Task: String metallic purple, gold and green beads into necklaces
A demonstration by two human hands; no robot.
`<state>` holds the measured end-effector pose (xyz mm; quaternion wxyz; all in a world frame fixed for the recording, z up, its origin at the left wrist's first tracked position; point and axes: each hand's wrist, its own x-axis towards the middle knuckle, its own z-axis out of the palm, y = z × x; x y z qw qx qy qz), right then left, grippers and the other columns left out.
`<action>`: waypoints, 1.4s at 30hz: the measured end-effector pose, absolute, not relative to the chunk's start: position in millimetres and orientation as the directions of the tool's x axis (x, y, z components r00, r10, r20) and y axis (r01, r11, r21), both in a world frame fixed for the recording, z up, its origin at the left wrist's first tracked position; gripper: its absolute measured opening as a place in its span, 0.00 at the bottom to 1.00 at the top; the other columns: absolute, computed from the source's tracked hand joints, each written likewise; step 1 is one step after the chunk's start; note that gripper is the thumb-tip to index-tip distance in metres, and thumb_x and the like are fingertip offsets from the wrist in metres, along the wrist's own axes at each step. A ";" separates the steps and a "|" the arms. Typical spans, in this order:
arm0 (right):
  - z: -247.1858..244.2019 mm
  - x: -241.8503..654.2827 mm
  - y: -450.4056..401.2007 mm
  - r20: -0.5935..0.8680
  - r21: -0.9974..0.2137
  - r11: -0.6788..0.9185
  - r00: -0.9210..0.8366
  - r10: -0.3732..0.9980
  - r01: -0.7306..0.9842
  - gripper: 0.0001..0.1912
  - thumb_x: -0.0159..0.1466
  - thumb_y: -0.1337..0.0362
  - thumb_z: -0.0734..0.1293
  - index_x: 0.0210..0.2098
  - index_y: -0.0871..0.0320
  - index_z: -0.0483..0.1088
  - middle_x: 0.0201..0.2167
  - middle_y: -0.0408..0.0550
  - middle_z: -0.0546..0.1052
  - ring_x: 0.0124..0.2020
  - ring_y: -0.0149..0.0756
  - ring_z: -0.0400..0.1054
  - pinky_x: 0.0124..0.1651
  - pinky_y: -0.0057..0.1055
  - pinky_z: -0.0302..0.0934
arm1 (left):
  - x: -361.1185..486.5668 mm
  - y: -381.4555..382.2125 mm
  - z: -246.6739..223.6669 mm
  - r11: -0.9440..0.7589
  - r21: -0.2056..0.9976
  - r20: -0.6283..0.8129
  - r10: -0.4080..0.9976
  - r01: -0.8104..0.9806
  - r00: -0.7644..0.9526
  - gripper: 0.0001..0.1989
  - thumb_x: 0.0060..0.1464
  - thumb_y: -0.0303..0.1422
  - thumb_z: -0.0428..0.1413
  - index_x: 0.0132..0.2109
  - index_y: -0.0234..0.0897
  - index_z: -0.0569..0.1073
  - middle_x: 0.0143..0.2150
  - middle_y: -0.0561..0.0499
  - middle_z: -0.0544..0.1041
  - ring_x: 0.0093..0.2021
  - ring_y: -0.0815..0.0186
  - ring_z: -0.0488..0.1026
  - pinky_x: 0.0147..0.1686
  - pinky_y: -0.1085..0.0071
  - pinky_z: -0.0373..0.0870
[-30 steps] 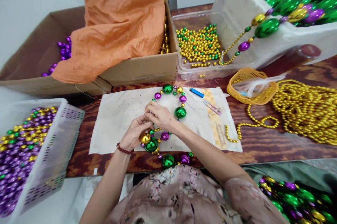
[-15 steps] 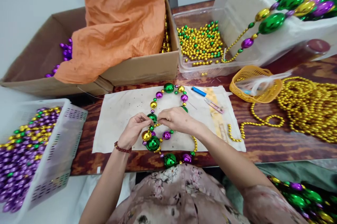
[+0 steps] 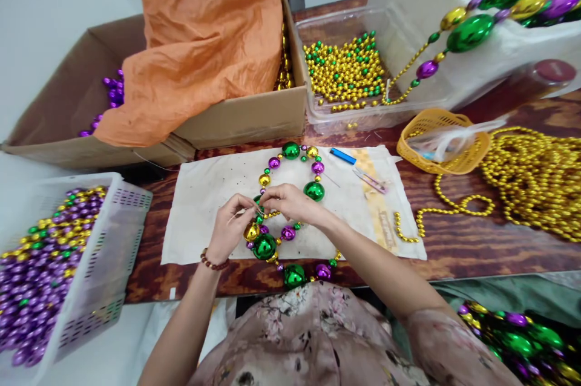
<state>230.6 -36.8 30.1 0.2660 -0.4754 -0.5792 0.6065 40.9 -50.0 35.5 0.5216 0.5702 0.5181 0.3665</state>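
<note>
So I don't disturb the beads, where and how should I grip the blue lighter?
Probably pinch the blue lighter mid-body across its long sides, from above and right: it lies flat and slim on the cloth, beads to its left.

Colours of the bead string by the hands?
Green, purple and gold on the bead string; best seen in the head view.

Shiny beaded strand (image 3: 288,233), green, purple and gold, looped across white cloth (image 3: 213,186)
</note>
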 end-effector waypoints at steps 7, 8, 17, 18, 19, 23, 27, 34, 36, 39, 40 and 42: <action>20.5 225.9 -27.3 -0.339 -0.940 -0.292 -0.408 0.847 0.175 0.07 0.60 0.69 0.66 0.34 0.61 0.78 0.23 0.38 0.72 0.18 0.22 0.57 0.18 0.20 0.50 | 46.2 -59.6 22.4 -0.115 0.964 0.090 0.989 0.238 0.115 0.04 0.54 0.32 0.63 0.32 0.39 0.75 0.35 0.50 0.77 0.33 0.66 0.73 0.34 0.71 0.69; 18.7 224.7 -25.3 -0.343 -0.939 -0.298 -0.417 0.842 0.170 0.07 0.60 0.68 0.67 0.33 0.62 0.78 0.22 0.38 0.71 0.18 0.22 0.56 0.19 0.21 0.50 | 46.2 -60.1 21.4 -0.137 0.959 0.112 0.987 0.247 0.114 0.04 0.55 0.31 0.62 0.33 0.39 0.76 0.35 0.50 0.77 0.34 0.65 0.73 0.35 0.71 0.69; 18.1 223.6 -24.1 -0.244 -0.920 -0.103 -0.345 0.907 0.379 0.05 0.59 0.69 0.66 0.30 0.59 0.75 0.24 0.40 0.71 0.28 0.30 0.63 0.32 0.25 0.54 | 45.1 -61.4 17.2 -0.165 0.956 0.146 0.985 0.242 0.094 0.03 0.55 0.32 0.63 0.33 0.40 0.77 0.38 0.49 0.78 0.33 0.66 0.74 0.35 0.70 0.71; 19.1 230.8 -25.2 -0.216 -0.876 -0.060 -0.278 0.936 0.479 0.06 0.59 0.68 0.65 0.30 0.58 0.75 0.27 0.42 0.73 0.30 0.32 0.65 0.34 0.27 0.54 | 45.6 -61.6 17.5 -0.150 0.964 0.135 0.988 0.220 0.080 0.04 0.55 0.32 0.63 0.33 0.39 0.77 0.38 0.49 0.78 0.32 0.67 0.74 0.34 0.70 0.71; 20.2 239.9 -26.4 -0.179 -0.827 -0.038 -0.199 0.964 0.561 0.06 0.59 0.68 0.65 0.30 0.57 0.75 0.30 0.44 0.74 0.33 0.34 0.66 0.36 0.28 0.55 | 46.1 -61.7 17.9 -0.129 0.973 0.119 0.991 0.191 0.061 0.05 0.55 0.33 0.63 0.33 0.39 0.77 0.38 0.49 0.78 0.31 0.67 0.75 0.33 0.70 0.71; 23.8 281.3 -36.9 -0.039 -0.940 -0.034 -0.010 0.999 0.340 0.02 0.57 0.66 0.65 0.28 0.57 0.69 0.39 0.49 0.75 0.41 0.40 0.69 0.45 0.34 0.61 | 45.7 -60.3 19.1 0.005 0.999 -0.005 1.000 0.036 0.013 0.09 0.51 0.35 0.67 0.33 0.37 0.76 0.37 0.49 0.79 0.29 0.67 0.76 0.32 0.70 0.72; 20.9 294.3 -58.0 -0.080 -0.908 -0.134 -0.149 0.986 -0.397 0.11 0.56 0.57 0.67 0.29 0.55 0.62 0.39 0.48 0.76 0.43 0.41 0.72 0.50 0.42 0.65 | 42.0 -59.4 18.4 0.148 0.983 -0.145 0.989 -0.110 0.035 0.13 0.48 0.38 0.69 0.33 0.37 0.73 0.37 0.49 0.80 0.34 0.65 0.78 0.38 0.68 0.74; -11.3 273.6 -73.4 -0.211 -0.807 -0.289 -0.206 0.956 -0.516 0.16 0.56 0.55 0.71 0.32 0.55 0.61 0.22 0.37 0.65 0.26 0.32 0.66 0.34 0.31 0.60 | 44.7 -55.8 28.0 0.252 0.925 -0.223 0.966 -0.283 0.131 0.19 0.45 0.41 0.71 0.31 0.38 0.69 0.29 0.55 0.77 0.35 0.65 0.78 0.49 0.62 0.73; -16.0 274.1 -71.5 -0.205 -0.830 -0.281 -0.205 0.957 -0.482 0.17 0.56 0.54 0.71 0.32 0.56 0.61 0.21 0.36 0.65 0.25 0.31 0.65 0.31 0.29 0.57 | 46.9 -53.0 30.1 0.257 0.923 -0.221 0.963 -0.286 0.152 0.19 0.45 0.40 0.71 0.29 0.38 0.68 0.26 0.57 0.75 0.31 0.68 0.76 0.50 0.61 0.73; -14.4 278.7 -68.0 -0.156 -0.885 -0.239 -0.229 0.961 -0.400 0.16 0.58 0.53 0.71 0.31 0.56 0.62 0.21 0.37 0.65 0.24 0.30 0.64 0.28 0.28 0.54 | 47.9 -50.0 31.4 0.293 0.924 -0.244 0.946 -0.246 0.211 0.19 0.44 0.39 0.71 0.30 0.38 0.69 0.23 0.57 0.74 0.27 0.69 0.73 0.49 0.60 0.74; -12.2 280.5 -66.8 -0.139 -0.905 -0.223 -0.243 0.960 -0.363 0.16 0.58 0.53 0.70 0.31 0.56 0.63 0.20 0.37 0.66 0.23 0.30 0.63 0.28 0.28 0.54 | 47.4 -49.2 31.5 0.308 0.924 -0.255 0.938 -0.225 0.235 0.18 0.44 0.39 0.71 0.30 0.37 0.69 0.23 0.57 0.74 0.27 0.69 0.73 0.48 0.60 0.74; -6.2 284.2 -63.9 -0.113 -0.937 -0.193 -0.270 0.956 -0.292 0.16 0.59 0.52 0.70 0.31 0.56 0.63 0.19 0.37 0.66 0.22 0.29 0.61 0.26 0.27 0.52 | 45.9 -47.5 31.5 0.330 0.923 -0.270 0.922 -0.197 0.279 0.18 0.44 0.39 0.71 0.30 0.37 0.69 0.23 0.56 0.74 0.26 0.69 0.72 0.47 0.60 0.75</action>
